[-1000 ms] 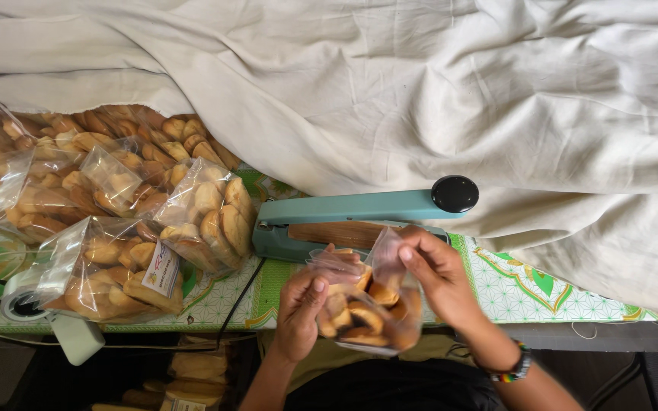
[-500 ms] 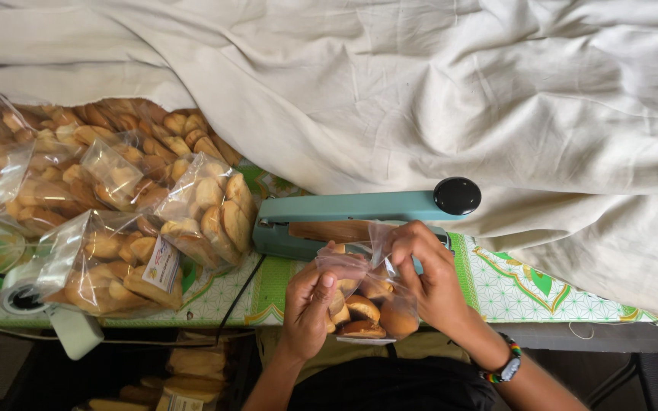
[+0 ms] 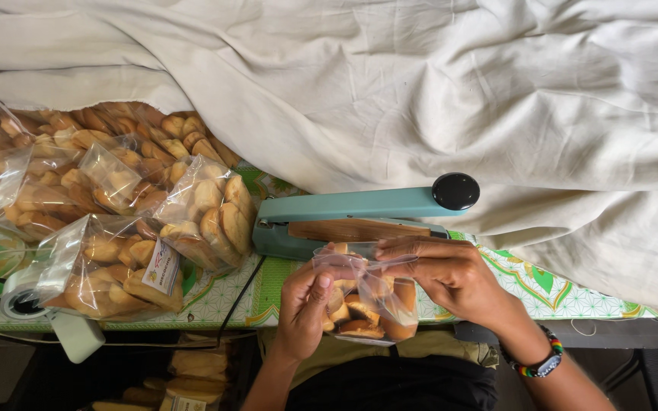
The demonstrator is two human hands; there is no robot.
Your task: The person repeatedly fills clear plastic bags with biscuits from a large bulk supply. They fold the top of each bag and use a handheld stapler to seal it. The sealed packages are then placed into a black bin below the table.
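Here, at the bench's near edge, both hands — left hand (image 3: 302, 304), right hand (image 3: 451, 274) — pinch the clear biscuit bag (image 3: 363, 293) by its soft, slippery top; contents likely brittle, so grip the film only.

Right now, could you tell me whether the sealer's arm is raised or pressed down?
Raised. The teal heat sealer shows a gap between arm and base, and the bag of biscuits, held in both hands, lies in front of it, not between them.

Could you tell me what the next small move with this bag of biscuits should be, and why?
Probably slide the bag's open top onto the sealer's bar. Both hands, left hand and right hand, hold the filled bag just in front of it, the right fingers pinch the mouth flat, and the sealer's arm stands raised.
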